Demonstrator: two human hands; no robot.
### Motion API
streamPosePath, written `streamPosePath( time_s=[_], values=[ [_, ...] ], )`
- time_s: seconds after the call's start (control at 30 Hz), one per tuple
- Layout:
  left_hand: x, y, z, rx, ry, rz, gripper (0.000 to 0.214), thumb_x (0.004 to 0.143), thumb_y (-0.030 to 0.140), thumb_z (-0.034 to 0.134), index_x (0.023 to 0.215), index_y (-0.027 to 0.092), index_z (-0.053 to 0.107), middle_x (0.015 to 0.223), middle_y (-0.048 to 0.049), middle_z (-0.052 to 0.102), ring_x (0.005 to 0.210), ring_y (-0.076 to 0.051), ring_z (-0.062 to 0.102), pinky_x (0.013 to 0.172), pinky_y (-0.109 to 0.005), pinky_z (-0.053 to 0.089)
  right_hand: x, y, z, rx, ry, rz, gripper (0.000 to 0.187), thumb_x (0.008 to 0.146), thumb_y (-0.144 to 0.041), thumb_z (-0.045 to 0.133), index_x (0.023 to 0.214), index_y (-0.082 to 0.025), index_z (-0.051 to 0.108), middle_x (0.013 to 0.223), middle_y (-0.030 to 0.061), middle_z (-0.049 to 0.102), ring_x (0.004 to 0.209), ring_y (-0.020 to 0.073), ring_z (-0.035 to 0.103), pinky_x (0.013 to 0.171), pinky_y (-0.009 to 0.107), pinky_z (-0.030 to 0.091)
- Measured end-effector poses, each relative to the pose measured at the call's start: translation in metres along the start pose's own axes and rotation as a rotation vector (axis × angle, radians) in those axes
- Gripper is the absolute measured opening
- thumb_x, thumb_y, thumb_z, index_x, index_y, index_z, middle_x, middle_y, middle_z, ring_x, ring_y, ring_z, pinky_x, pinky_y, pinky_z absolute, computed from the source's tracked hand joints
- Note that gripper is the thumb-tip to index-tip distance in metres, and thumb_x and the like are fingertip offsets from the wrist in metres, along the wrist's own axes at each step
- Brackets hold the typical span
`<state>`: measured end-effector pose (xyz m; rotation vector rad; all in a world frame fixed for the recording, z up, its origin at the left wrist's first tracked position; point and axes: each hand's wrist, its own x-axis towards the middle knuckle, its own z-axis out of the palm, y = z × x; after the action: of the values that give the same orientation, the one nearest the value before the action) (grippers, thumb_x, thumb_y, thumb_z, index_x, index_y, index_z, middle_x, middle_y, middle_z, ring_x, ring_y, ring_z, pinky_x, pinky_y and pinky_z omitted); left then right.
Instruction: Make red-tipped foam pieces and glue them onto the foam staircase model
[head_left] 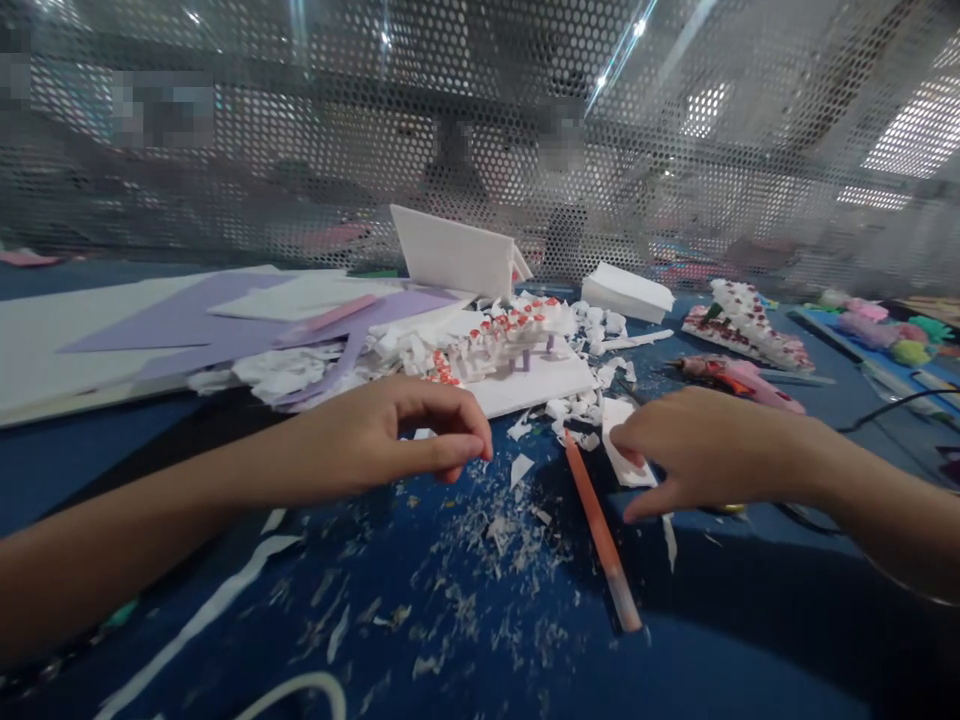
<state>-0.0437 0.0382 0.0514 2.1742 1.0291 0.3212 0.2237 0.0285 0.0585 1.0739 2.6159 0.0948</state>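
Observation:
My left hand (427, 440) hovers over the blue table, its fingers curled and the thumb tip close against the index fingertip. Nothing shows between them. Over a small white piece of card (615, 420), my right hand (667, 450) is held with thumb and fingers apart, holding nothing. Between the two hands lies a slim orange marker-like pen (596, 520). Just beyond my left hand sits a white model with red dabs (495, 340) and small purple legs, on a white foam board (555, 385). White scraps (577, 410) are heaped around it.
A pink glue gun (772, 390) lies at right, before a white-and-red decorated piece (750, 325). Purple sheets (180, 320) are stacked at left. A white panel (457, 250) stands behind the model. Perforated metal mesh (337, 180) closes off the back. Paper shreds (495, 560) litter the front.

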Motion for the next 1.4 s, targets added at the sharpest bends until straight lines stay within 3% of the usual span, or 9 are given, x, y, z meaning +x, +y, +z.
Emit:
streamPosePath(
  time_s=[0.17,0.43,0.57,0.67,0.8,0.9,1.07,1.2,1.4],
  values=[
    [-0.001,0.003,0.006,0.012,-0.044,0.055,0.018,0.079,0.034,0.052,0.074,0.021,0.062,0.062,0.0041,0.062,0.056,-0.007,0.057,0.056,-0.016,0.043,0.004,0.000,0.006,-0.003,0.073,0.015,0.027,0.088,-0.023,0.037,0.072,-0.017,0.058,0.070,0.0032,0.061,0.063,0.0140,0.056,0.052,0.025,0.025],
    [-0.002,0.010,0.010,-0.005,-0.054,0.019,0.018,0.080,0.035,0.051,0.077,0.022,0.062,0.064,0.0038,0.062,0.059,-0.009,0.057,0.059,-0.017,0.044,-0.003,0.015,-0.016,0.135,0.484,-0.040,0.015,0.081,-0.021,0.046,0.066,-0.018,0.047,0.063,-0.0012,0.052,0.056,0.0090,0.043,0.053,0.024,0.030],
    [-0.003,0.005,0.020,0.017,0.103,0.065,0.037,0.080,0.042,0.051,0.112,0.026,0.050,0.096,-0.0013,0.063,0.079,-0.015,0.060,0.070,-0.025,0.049,-0.004,0.004,-0.020,0.201,0.759,-0.095,0.007,0.079,-0.017,0.048,0.072,-0.018,0.049,0.075,0.0019,0.054,0.068,0.0112,0.048,0.063,0.025,0.037],
    [-0.003,0.003,0.032,0.123,0.243,0.116,0.059,0.078,0.046,0.054,0.130,0.030,0.030,0.127,-0.0046,0.046,0.106,-0.022,0.051,0.088,-0.035,0.046,-0.002,-0.010,-0.017,0.205,0.785,-0.180,0.004,0.079,-0.015,0.048,0.076,-0.017,0.050,0.084,0.0042,0.054,0.075,0.0122,0.050,0.066,0.025,0.040],
    [0.008,0.006,0.049,0.235,0.322,0.328,0.078,0.073,0.043,0.062,0.135,0.022,0.021,0.141,-0.0096,0.029,0.127,-0.025,0.032,0.106,-0.040,0.029,-0.005,-0.025,-0.019,0.280,0.806,-0.306,0.006,0.081,-0.013,0.046,0.080,-0.017,0.050,0.088,0.0034,0.054,0.078,0.0102,0.051,0.068,0.023,0.042],
    [0.023,0.014,0.054,0.204,0.401,0.429,0.072,0.071,0.038,0.065,0.130,0.015,0.031,0.133,-0.0119,0.042,0.125,-0.025,0.037,0.106,-0.039,0.029,-0.012,-0.029,-0.026,0.355,0.845,-0.307,0.005,0.082,-0.015,0.047,0.080,-0.019,0.049,0.085,0.0016,0.054,0.078,0.0103,0.052,0.069,0.024,0.043],
    [0.033,0.033,0.053,-0.026,0.305,0.296,0.031,0.076,0.038,0.058,0.100,0.018,0.060,0.096,-0.0021,0.067,0.090,-0.019,0.060,0.081,-0.030,0.046,-0.020,-0.021,-0.035,0.543,1.001,-0.170,0.005,0.086,-0.019,0.044,0.083,-0.019,0.046,0.084,0.0011,0.053,0.075,0.0093,0.052,0.063,0.023,0.044],
    [0.023,0.039,0.052,-0.091,0.283,0.209,0.029,0.079,0.041,0.053,0.089,0.017,0.065,0.082,-0.0002,0.067,0.073,-0.014,0.060,0.061,-0.021,0.044,-0.018,-0.002,-0.034,0.603,1.155,-0.046,0.003,0.085,-0.020,0.048,0.081,-0.019,0.048,0.073,-0.0020,0.050,0.061,0.0057,0.048,0.053,0.018,0.041],
    [0.001,0.024,0.044,0.087,0.388,0.170,0.032,0.081,0.040,0.050,0.063,0.016,0.061,0.056,0.0036,0.054,0.052,-0.008,0.045,0.051,-0.018,0.034,-0.012,0.025,-0.024,0.879,0.966,0.018,0.005,0.086,-0.019,0.046,0.080,-0.020,0.045,0.048,-0.0055,0.049,0.034,0.0057,0.041,0.033,0.019,0.030]
  ],
)
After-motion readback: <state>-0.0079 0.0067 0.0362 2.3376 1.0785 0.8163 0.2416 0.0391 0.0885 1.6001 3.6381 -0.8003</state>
